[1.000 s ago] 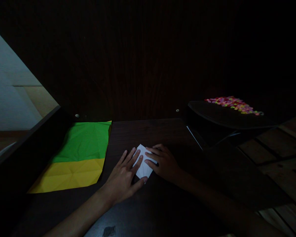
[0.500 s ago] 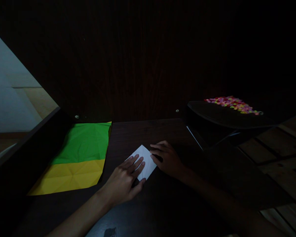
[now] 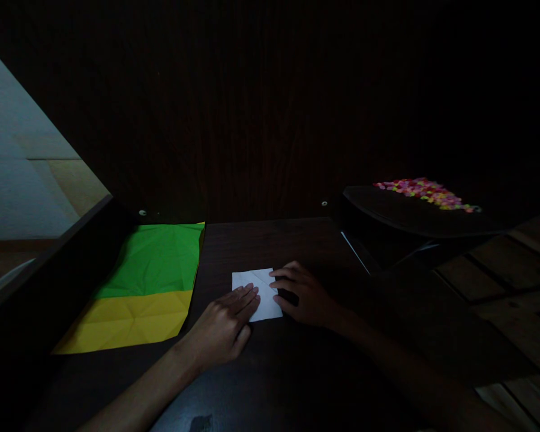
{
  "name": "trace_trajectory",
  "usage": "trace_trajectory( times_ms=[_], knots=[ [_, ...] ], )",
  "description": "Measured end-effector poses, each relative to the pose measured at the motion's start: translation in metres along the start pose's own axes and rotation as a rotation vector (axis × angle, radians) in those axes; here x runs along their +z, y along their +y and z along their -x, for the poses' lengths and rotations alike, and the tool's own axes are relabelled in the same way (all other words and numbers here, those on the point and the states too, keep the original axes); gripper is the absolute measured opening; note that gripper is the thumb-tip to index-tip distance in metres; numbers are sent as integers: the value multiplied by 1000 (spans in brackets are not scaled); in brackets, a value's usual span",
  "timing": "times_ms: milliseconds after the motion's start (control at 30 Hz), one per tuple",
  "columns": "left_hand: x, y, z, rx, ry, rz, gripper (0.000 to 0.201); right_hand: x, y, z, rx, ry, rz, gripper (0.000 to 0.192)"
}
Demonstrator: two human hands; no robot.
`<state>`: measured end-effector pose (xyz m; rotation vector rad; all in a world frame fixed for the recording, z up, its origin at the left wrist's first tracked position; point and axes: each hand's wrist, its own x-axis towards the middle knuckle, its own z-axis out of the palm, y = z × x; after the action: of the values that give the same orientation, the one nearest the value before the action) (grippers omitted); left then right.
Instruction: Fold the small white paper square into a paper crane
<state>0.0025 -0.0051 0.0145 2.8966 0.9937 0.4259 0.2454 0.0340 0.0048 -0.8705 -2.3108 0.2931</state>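
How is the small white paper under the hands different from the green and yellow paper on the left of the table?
The white paper is plain white; the green and yellow paper shows a green band above a yellow one. The white paper looks much smaller than the green and yellow paper. The left hand and right hand both rest on the white paper, while the green and yellow paper lies untouched. Both lie flat on the dark table and show creases.

Large green sheet of creased paper (image 3: 157,259) laid over yellow sheet (image 3: 130,320) on dark wooden table (image 3: 270,240), left. Small multicoloured beads (image 3: 425,192) heaped on black curved surface (image 3: 414,213), right.
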Motion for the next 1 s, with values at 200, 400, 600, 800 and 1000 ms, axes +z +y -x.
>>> trace_trajectory(
  times_ms=[200,400,600,800,1000],
  knots=[
    [-1,-1,0,1,34,55,49,0,3,1,-75,-48,89,16],
    [2,-2,-2,5,117,82,32,3,3,0,-117,-61,244,15],
    [8,-6,0,10,157,99,33,8,4,1,-124,-69,318,17],
    [5,-5,2,62,107,4,44,6,-1,-1,-84,-30,230,16],
    [6,-7,5,64,123,-3,55,2,-4,-2,-57,24,133,24]
  ],
)
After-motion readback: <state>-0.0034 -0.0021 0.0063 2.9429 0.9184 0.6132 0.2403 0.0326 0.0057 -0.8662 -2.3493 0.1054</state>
